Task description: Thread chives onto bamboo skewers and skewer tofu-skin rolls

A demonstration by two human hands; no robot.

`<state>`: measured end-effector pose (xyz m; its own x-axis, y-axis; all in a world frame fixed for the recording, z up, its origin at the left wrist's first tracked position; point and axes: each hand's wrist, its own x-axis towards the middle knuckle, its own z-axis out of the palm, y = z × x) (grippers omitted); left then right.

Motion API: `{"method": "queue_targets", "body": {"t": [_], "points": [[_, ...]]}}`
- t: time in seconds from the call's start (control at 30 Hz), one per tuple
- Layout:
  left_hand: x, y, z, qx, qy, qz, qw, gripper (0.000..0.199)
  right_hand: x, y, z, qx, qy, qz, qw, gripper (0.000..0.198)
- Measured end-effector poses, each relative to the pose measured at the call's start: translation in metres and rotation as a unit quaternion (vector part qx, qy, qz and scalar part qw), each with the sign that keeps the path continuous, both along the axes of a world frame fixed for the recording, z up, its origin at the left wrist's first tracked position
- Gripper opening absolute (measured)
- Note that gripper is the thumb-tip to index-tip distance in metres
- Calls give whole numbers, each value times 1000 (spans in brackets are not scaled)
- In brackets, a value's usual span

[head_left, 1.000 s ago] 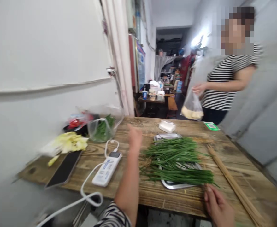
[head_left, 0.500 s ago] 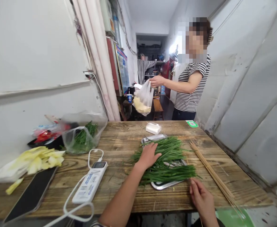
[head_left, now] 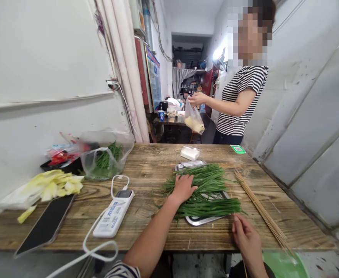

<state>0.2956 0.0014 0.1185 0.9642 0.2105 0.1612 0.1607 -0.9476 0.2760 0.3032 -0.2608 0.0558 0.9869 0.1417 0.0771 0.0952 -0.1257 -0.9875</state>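
Green chives (head_left: 210, 208) lie across a metal tray (head_left: 198, 222) between the near and far edges of the wooden tabletop (head_left: 146, 216). The left hand (head_left: 183, 188) rests on them, its grip loosely spread; the right hand (head_left: 248, 237) pinches a thin stick (head_left: 245, 269). Pale walls (head_left: 50, 127) flank the room; a person (head_left: 240, 104) stands past the far edge.

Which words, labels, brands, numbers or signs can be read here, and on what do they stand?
None can be read for certain.
White power bank: blue and dark print, too small and blurred.
Green-edged card: a square code, no readable words.
Wall poster: too blurred.
Blue cup: markings too small.
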Motion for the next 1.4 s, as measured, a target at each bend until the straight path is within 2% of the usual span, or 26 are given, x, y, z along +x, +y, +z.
{"method": "queue_targets", "body": {"t": [0.47,0.63,0.7,0.8,0.87,0.93,1.0,1.07,1.13,1.2,1.33,1.4], "points": [[1,1,-7,25,8,3,1000,43,-4,0,3,42,12,11,999,51],[2,-1,-6,15,-45,14,999,47,-2,1,-3,50,8,13,999,49],[0,-8,-1,-6,-94,-13,995,47,-3,2,-3,46,2,6,999,49],[-7,-30,9,-82,-130,-114,981,46,-9,3,2,45,-13,-6,999,47],[-15,-46,15,-151,-99,-195,964,52,-13,3,11,26,-45,0,999,43],[-24,-59,22,-213,-53,-238,946,70,-14,2,24,-17,-125,11,992,36],[-30,-65,28,-268,-24,-232,935,90,-11,0,40,-72,-240,25,968,29],[-34,-64,34,-311,-18,-210,927,99,-3,-2,58,-113,-338,51,933,23],[-36,-58,40,-344,-30,-202,916,95,6,-2,77,-135,-394,79,906,21],[-37,-51,47,-364,-47,-205,907,91,13,1,95,-143,-419,93,892,22],[-42,-43,65,-373,-87,-217,898,95,13,12,130,-133,-429,113,886,24],[-46,-42,76,-395,-111,-227,883,90,8,17,146,-121,-426,117,889,23]]}}
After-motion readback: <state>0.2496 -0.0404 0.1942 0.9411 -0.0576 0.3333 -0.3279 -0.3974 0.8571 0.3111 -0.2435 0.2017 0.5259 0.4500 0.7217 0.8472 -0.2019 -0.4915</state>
